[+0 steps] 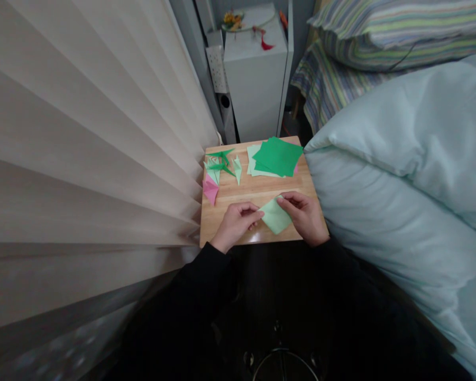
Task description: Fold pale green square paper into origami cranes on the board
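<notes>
A pale green sheet of origami paper (276,218), folded into a small square, is held between my hands near the front edge of the wooden table (257,188). My left hand (240,221) pinches its left corner between thumb and fingers. At its upper right edge, my right hand (303,216) grips the paper with thumb and forefinger. Folded green paper pieces (221,163) lie at the table's back left, with a pink folded piece (210,189) in front of them. A pale green folded piece (237,169) lies a little to their right.
A stack of dark green paper sheets (278,156) lies over pale green sheets (252,161) at the back right of the table. A pleated curtain (143,132) borders the left side. A light blue quilt (400,174) rises on the right. Behind stands a white cabinet (256,90).
</notes>
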`<state>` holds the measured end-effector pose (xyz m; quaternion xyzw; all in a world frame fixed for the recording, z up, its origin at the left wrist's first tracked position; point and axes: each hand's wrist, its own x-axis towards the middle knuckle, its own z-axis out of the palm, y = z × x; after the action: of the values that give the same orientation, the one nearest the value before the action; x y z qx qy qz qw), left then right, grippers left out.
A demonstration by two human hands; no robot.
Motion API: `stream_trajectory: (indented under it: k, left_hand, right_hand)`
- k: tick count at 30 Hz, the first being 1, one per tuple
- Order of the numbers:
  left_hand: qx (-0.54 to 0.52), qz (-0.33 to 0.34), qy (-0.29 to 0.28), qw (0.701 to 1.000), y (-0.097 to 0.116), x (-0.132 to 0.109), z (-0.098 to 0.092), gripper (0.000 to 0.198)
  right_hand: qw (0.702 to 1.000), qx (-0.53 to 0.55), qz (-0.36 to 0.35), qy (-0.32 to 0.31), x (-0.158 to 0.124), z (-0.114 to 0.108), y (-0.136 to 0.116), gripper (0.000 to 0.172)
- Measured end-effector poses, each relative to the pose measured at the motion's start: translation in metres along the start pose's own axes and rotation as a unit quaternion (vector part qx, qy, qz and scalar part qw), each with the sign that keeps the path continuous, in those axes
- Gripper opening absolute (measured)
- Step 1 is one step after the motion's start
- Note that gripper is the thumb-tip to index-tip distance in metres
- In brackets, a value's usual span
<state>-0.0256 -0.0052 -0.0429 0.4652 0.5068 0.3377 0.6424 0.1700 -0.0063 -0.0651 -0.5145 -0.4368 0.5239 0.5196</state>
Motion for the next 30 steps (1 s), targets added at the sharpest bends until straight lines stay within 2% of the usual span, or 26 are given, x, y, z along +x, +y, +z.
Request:
stream_trajectory:
  k: [2, 5, 7, 10, 14, 22, 26, 30]
  left_hand:
    - [-0.012, -0.009, -0.004, 1.0, -0.001, -0.001, 0.001, 0.028]
    - [-0.071, -0.005, 0.049, 0.996, -0.002, -0.002, 0.0, 0.032]
    - [-0.098, -0.009, 0.063, 0.993, -0.003, -0.002, -0.001, 0.034]
    - [-0.053, -0.046, 0.014, 0.997, -0.006, -0.003, 0.001, 0.032]
    - [0.038, -0.067, -0.03, 0.997, -0.014, -0.003, 0.006, 0.021]
    - [0.12, -0.031, -0.042, 0.991, -0.015, -0.001, 0.005, 0.02]
    - [0.141, -0.01, -0.041, 0.989, -0.011, -0.004, 0.006, 0.022]
    - [0.128, -0.017, -0.057, 0.99, -0.01, -0.005, 0.006, 0.021]
  right_hand:
    - [1.0, -0.013, 0.003, -0.014, 0.0, -0.001, -0.001, 0.034]
    - [0.998, -0.001, 0.027, -0.054, 0.0, -0.002, -0.002, 0.032]
    - [0.997, 0.046, 0.041, -0.052, 0.0, -0.001, -0.002, 0.035]
    - [0.994, 0.096, 0.037, -0.024, 0.001, 0.0, -0.003, 0.035]
    - [0.995, 0.07, 0.034, -0.062, -0.001, 0.001, -0.007, 0.028]
    - [0.994, -0.018, 0.015, -0.105, -0.005, 0.001, -0.009, 0.027]
    - [0.989, -0.06, 0.059, -0.126, -0.007, 0.001, -0.011, 0.03]
    - [0.988, -0.045, 0.086, -0.121, -0.008, 0.002, -0.015, 0.032]
